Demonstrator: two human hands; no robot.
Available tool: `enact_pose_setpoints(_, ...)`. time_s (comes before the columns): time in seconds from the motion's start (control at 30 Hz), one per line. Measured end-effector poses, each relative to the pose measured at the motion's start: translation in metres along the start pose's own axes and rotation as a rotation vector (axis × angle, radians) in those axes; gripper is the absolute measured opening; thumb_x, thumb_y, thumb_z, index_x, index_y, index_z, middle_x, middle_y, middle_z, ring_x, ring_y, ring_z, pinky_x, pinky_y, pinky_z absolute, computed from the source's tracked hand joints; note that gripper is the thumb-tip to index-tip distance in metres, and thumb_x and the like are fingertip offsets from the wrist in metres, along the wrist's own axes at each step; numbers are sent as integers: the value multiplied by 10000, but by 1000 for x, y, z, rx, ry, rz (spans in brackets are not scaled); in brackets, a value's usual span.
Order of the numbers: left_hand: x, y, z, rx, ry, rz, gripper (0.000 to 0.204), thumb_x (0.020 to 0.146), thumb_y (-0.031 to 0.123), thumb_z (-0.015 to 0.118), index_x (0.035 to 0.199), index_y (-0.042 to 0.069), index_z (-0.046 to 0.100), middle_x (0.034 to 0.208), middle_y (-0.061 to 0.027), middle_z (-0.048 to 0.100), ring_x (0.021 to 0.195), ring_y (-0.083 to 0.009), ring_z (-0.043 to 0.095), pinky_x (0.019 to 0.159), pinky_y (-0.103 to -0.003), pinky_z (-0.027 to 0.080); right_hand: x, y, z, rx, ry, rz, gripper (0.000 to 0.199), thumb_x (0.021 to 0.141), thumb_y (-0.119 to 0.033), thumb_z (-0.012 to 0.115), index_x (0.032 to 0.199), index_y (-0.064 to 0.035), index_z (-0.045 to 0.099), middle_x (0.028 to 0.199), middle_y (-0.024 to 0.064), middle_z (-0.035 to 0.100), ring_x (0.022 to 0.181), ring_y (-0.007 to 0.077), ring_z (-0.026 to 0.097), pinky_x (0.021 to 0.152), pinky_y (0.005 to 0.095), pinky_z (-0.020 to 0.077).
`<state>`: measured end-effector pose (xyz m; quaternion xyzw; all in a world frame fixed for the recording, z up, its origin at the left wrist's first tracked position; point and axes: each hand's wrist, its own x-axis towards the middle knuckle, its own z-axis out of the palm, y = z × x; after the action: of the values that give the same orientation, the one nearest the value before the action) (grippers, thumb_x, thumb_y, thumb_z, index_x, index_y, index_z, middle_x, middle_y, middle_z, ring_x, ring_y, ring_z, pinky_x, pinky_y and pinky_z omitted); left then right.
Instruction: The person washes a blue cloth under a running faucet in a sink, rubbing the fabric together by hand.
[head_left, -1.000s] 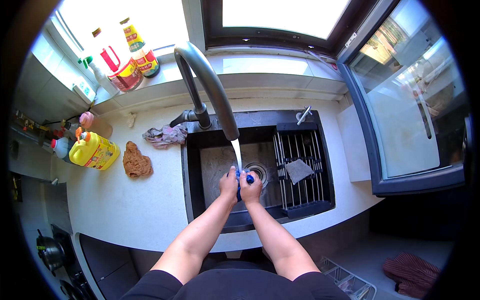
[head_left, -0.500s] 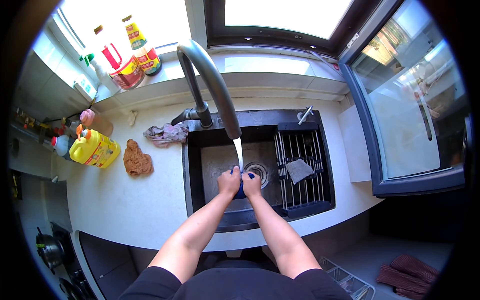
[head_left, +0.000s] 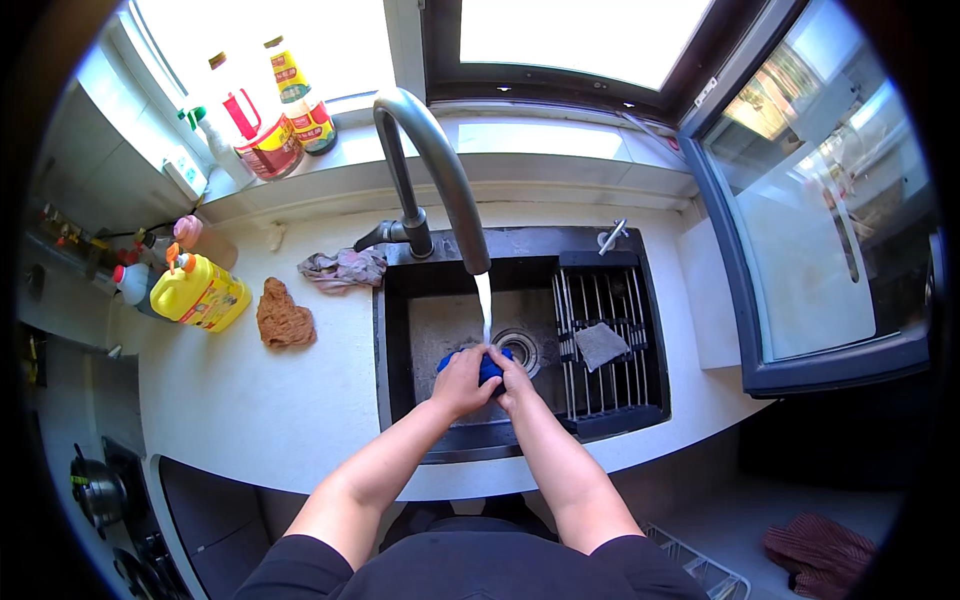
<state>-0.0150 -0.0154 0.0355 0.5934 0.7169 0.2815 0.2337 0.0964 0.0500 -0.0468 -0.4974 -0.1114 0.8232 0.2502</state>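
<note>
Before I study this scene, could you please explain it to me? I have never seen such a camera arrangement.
There is no machine: each grip is a person's bare hand, the left hand and the right hand. A wide fisheye camera on the person's head looks down, so straight edges bend near the rim.

Both hands hold a blue bundle in the sink, where water runs from the faucet. The hands hide much of the bundle.

On the pale counter, to the left, lie a brown rag and a crumpled greyish cloth; a yellow jug stands there too. A grey pad lies on the rack at the sink's right.
</note>
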Motion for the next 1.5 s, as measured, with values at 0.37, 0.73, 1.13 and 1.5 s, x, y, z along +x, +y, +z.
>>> enact_pose_setpoints(0.37,22,-22,15,-1247,-52,-1127,731,854,552,512,1379,84,315,1401,-170,359,1263,-374,373,981,-564,323,9,-24,35,-265,312,-681,309,744,-79,749,972,-53,542,884,18,574,787,116,541,735,252,457)
enact_pose_setpoints(0.73,13,-50,38,-1690,111,-1217,339,898,248,466,1173,51,486,1100,-152,580,995,-320,588,872,-530,467,-22,3,20,-302,-57,-516,652,702,-20,721,1280,-33,417,1167,99,517,1044,181,523,920,305,422)
enact_pose_setpoints(1.13,-9,-38,11,-1696,-216,-936,417,677,126,540,1081,27,560,1015,-137,635,920,-287,625,868,-434,499,-30,-24,22,0,-251,-154,309,833,-258,655,1077,-106,542,961,72,614,900,203,608,818,357,503)
enact_pose_setpoints(1.5,17,-20,11,-1804,-6,-1253,606,757,617,570,1152,157,550,1151,-134,571,1074,-337,529,956,-575,351,-48,-13,39,-481,8,-681,378,704,-50,680,1069,-49,580,995,63,581,922,184,554,861,293,438)
